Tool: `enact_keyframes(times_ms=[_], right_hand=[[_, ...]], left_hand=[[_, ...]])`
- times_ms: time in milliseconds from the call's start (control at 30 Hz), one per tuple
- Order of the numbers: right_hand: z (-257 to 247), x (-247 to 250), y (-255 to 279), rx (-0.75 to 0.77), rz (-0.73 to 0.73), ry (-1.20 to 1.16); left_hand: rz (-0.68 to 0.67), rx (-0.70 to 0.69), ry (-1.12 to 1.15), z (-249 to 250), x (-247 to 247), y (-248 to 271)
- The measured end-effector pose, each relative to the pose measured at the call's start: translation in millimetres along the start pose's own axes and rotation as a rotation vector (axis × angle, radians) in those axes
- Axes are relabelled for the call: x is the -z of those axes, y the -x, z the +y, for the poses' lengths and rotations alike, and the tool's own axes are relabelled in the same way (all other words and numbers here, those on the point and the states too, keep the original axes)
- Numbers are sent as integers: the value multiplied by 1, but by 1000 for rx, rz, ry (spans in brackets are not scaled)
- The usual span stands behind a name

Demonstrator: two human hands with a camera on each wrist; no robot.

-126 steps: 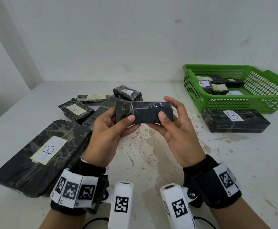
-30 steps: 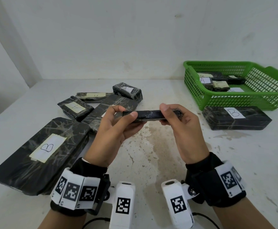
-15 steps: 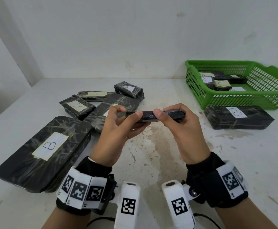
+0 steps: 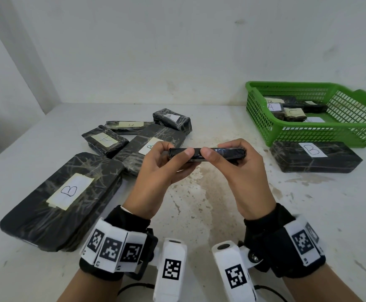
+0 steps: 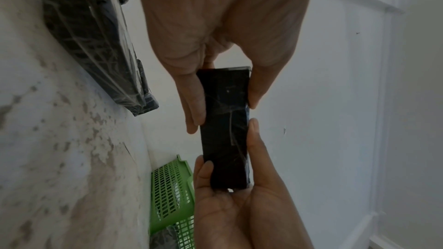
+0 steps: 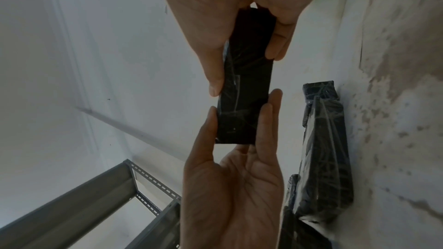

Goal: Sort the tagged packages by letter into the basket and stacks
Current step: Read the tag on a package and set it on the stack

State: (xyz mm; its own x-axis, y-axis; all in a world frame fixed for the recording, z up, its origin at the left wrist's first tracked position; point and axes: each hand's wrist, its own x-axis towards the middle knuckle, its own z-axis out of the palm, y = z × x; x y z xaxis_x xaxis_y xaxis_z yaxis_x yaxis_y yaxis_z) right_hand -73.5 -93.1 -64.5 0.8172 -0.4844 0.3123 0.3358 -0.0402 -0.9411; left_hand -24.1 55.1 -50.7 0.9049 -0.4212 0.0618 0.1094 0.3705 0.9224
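Above the table | left hand – right hand pinch slim black package ends | thumbs nearside

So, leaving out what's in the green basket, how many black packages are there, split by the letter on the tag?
Tagged B: 4 (left package, middle package, back package, right package)
Tagged A: 1 (A package)
Tag unreadable: 1 (thin package)
No tag showing: 1 (held package)
Total: 7
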Motion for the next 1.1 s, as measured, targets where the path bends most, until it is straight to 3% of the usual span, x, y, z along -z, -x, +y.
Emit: enact_keyframes(times_ms=[167, 333, 633, 833, 967, 1100], right_hand=[[-2, -1, 0, -9, -50, -24], [-1, 0, -4, -104, -89, -200], [-7, 0, -4, -154, -95, -326], [-18, 12, -11, -224, -248, -451], [-18, 14, -11, -183, -366, -545], [-14, 10, -8, -61, -324, -573]], left_hand=[[-18, -65, 17, -2, 8, -4], [23, -105, 34, 0, 9, -5], [46, -49, 133, 3, 12, -8], [33, 7, 290, 10, 13, -10], [-7, 27, 304, 11, 12, -8], [0, 57, 216, 8, 12, -7]])
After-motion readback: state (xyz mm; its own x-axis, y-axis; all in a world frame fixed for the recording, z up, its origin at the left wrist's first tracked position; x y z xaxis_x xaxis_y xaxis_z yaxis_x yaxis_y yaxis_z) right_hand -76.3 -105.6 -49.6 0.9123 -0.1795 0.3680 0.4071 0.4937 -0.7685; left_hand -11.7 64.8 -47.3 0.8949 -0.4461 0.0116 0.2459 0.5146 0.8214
